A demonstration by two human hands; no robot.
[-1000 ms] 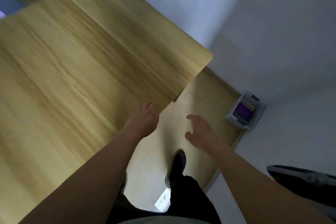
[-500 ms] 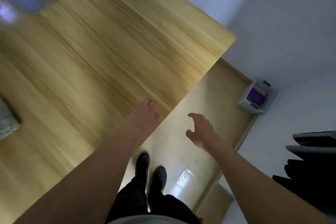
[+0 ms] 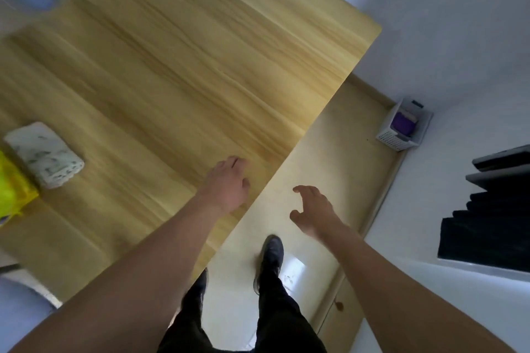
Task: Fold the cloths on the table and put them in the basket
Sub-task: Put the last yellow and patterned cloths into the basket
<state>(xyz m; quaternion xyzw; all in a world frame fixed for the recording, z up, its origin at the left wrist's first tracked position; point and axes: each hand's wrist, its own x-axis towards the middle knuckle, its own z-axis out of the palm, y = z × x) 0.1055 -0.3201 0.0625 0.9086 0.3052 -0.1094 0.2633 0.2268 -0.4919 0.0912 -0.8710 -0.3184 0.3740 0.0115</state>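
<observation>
Left hand: the left hand (image 3: 229, 185) is over the table (image 3: 177, 71) near its right edge, fingers relaxed and fairly straight, holding nothing; contact with the wood cannot be told.
Right hand: the right hand (image 3: 314, 210) hangs past the table's right edge, above the floor (image 3: 344, 152), fingers spread and loosely curved, holding nothing.
Cloths: a white patterned cloth (image 3: 44, 155), folded, lies at the table's left edge; a yellow cloth (image 3: 11, 189) sits just beside it, cut off by the frame.
Basket: a white basket (image 3: 401, 137) stands on the floor in the corner by the wall, well apart from the table, with a purple cloth (image 3: 403, 125) inside.
Feet: dark shoes (image 3: 271, 252) on the floor beside the table.
</observation>
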